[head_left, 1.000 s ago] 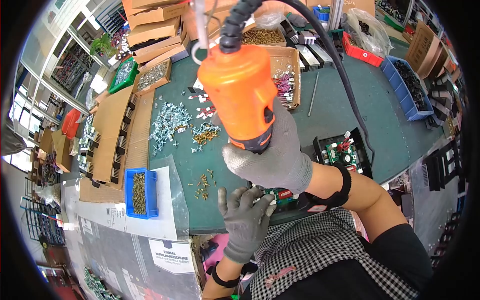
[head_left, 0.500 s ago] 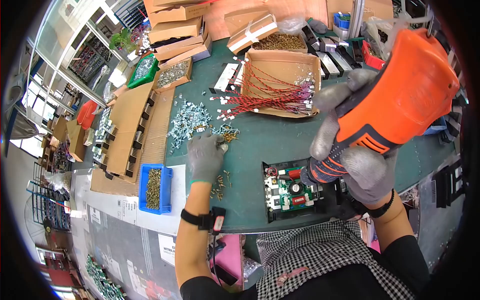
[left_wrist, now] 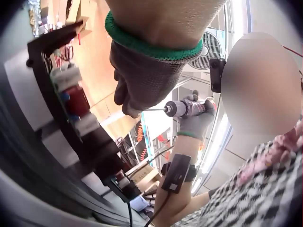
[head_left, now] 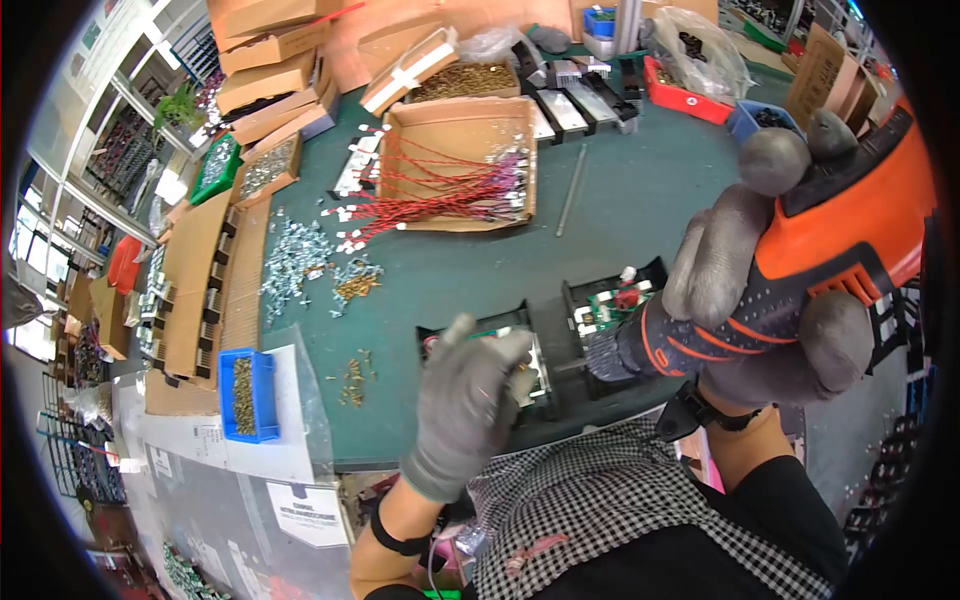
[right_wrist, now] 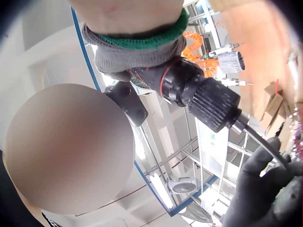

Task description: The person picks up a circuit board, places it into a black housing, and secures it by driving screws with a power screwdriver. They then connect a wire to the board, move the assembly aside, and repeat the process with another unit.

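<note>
Right hand (head_left: 738,262) grips the orange driver (head_left: 848,238); left hand (head_left: 464,405), fingers bent, nears its bit (right_wrist: 264,144), hold unclear

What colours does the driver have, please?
The driver is orange and black, showing best in the head view.

The right hand (head_left: 738,255) grips an orange driver (head_left: 850,232) at 3 o'clock; its bit (head_left: 570,368) points toward 9, at the left hand (head_left: 462,405).

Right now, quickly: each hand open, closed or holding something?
Left hand: curled near the tip of the driver bit; whether it's pinching anything cannot be told.
Right hand: holding the orange power driver.
</note>
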Demonstrator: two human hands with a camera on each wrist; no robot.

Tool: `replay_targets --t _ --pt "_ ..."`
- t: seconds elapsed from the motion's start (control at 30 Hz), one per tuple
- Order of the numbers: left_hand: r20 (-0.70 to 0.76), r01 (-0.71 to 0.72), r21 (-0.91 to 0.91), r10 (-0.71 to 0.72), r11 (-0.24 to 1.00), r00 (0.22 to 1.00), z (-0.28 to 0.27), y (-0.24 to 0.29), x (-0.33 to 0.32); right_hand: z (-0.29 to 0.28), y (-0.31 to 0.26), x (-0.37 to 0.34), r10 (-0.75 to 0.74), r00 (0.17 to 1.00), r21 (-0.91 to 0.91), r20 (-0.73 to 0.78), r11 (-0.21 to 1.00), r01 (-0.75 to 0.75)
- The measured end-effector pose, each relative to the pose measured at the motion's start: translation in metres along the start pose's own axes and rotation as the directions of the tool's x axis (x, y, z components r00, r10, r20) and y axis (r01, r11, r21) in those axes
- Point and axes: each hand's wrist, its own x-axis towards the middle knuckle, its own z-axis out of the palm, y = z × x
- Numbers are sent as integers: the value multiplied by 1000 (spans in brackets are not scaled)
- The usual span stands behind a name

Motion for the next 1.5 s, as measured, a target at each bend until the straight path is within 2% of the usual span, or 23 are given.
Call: replay_targets --t 0.03,0.13,0.17,0.23,0.63,0.8,0.93,1.1,1.2,1.27,1.33,1.37,1.5 --pt "-3 -20 -31 20 999 1000 10 10 -1 -7 -3 1 -49 998 33 45 998 48" --pt "-55 -84 -19 83 996 995 30 24 0 -21 -15 1 -12 999 101 50 995 7" --pt "-78 -95 -34 92 995 993 35 26 0 -11 -21 -6 44 997 76 -66 996 -39" --pt "-61 -91 -51 88 995 994 40 31 4 -10 -26 -10 68 992 65 -107 996 -62" --pt "-17 -101 -77 100 992 995 65 50 9 -40 -37 -14 24 998 109 -49 994 -18" --pt "21 -136 -135 140 981 990 71 54 11 -44 -43 -17 25 997 69 -68 997 -20" --pt "22 -116 -133 120 984 993 76 55 11 -44 -47 -20 45 992 11 -121 999 -44" --pt "-23 -58 -130 55 990 998 80 59 9 -37 -50 -27 111 948 -138 -300 978 -159" --pt "63 -42 -42 44 998 997 76 65 23 -35 -53 -33 148 891 -270 -429 920 -283" --pt "181 -41 70 27 997 983 70 61 26 -37 -53 -35 166 860 -340 -483 869 -359" --pt "276 -65 176 14 982 961 73 52 22 -41 -48 -38 171 835 -374 -523 835 -405" --pt "318 -31 155 -21 987 948 77 48 21 -47 -45 -40 187 818 -363 -544 826 -430" --pt "296 -16 127 -22 992 955 85 43 18 -60 -38 -51 218 815 -367 -537 809 -459"
